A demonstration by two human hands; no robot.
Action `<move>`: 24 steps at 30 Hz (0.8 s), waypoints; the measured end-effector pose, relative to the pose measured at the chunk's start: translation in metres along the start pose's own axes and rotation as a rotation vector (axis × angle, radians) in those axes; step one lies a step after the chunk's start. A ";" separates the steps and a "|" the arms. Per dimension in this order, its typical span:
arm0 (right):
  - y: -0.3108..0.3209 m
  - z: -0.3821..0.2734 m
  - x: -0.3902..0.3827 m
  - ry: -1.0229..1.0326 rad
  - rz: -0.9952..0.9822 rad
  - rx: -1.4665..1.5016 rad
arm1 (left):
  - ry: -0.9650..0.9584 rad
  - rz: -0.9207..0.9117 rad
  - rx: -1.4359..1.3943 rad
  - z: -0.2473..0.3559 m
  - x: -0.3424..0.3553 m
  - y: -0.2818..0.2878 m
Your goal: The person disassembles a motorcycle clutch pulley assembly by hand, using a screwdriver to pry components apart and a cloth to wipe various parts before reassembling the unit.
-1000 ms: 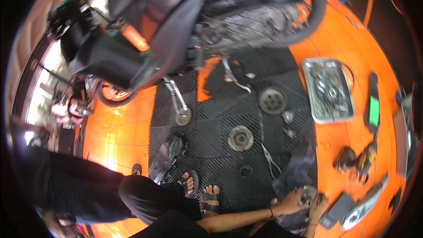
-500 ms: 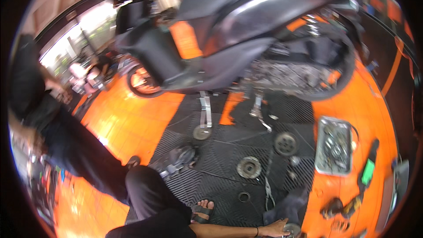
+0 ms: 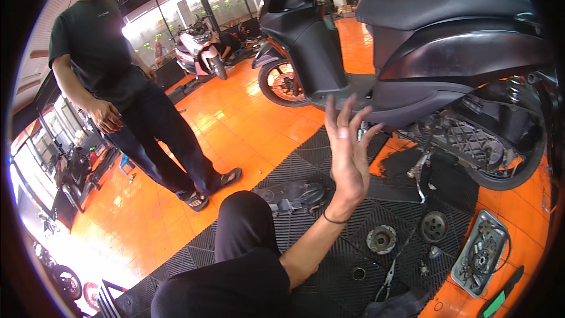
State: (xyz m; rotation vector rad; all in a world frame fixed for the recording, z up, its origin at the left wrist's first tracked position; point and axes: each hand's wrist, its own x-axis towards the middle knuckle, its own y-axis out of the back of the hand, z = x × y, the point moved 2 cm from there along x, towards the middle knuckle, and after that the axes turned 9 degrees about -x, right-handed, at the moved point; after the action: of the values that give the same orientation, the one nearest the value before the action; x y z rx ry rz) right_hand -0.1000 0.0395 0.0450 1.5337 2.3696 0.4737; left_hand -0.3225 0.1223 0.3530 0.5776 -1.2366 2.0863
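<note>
My left hand (image 3: 348, 156) is raised in front of the black scooter (image 3: 435, 62), its fingers spread and slightly blurred. It appears to hold nothing. A dark band circles the wrist. Below it on the ribbed black mat (image 3: 329, 291) lie a pale round metal plate (image 3: 381, 239), a dark round drum with holes (image 3: 434, 226) and a small metal ring (image 3: 358, 273). Pliers (image 3: 386, 282) rest beside a dark cloth (image 3: 401, 304). Beyond my knee is a long dark engine cover (image 3: 289, 196). My right hand is out of view.
A metal tray (image 3: 454, 275) of greasy parts sits on the orange floor at right, near a black-and-green strip (image 3: 499, 300). Another person (image 3: 100, 76) stands at left, hands lowered. Farther back are a pinkish scooter (image 3: 200, 53) and someone crouching beside it.
My left hand has left the round metal part at lower right and risen in front of the scooter with fingers spread. The view has swung left, bringing the standing person fully in.
</note>
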 end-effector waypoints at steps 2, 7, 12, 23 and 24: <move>-0.012 -0.015 0.028 -0.026 -0.003 0.040 | 0.190 -0.204 -0.666 0.024 -0.011 -0.058; -0.053 -0.042 0.029 -0.059 -0.144 0.166 | 0.615 -0.769 -1.173 0.073 -0.086 -0.133; -0.005 0.024 0.002 -0.203 -0.025 0.190 | 0.829 -0.786 -1.330 0.065 -0.119 -0.132; 0.186 0.186 -0.149 -0.469 0.494 0.040 | 1.229 -0.339 -1.312 0.004 -0.173 -0.110; 0.208 0.195 -0.177 -0.515 0.503 -0.077 | 1.303 -0.235 -1.177 -0.024 -0.194 -0.096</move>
State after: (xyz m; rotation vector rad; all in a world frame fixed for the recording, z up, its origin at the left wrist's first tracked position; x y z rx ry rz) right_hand 0.2202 -0.0198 -0.0358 1.9325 1.5659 0.2232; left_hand -0.1191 0.1197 0.2742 -0.9681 -1.1334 0.7964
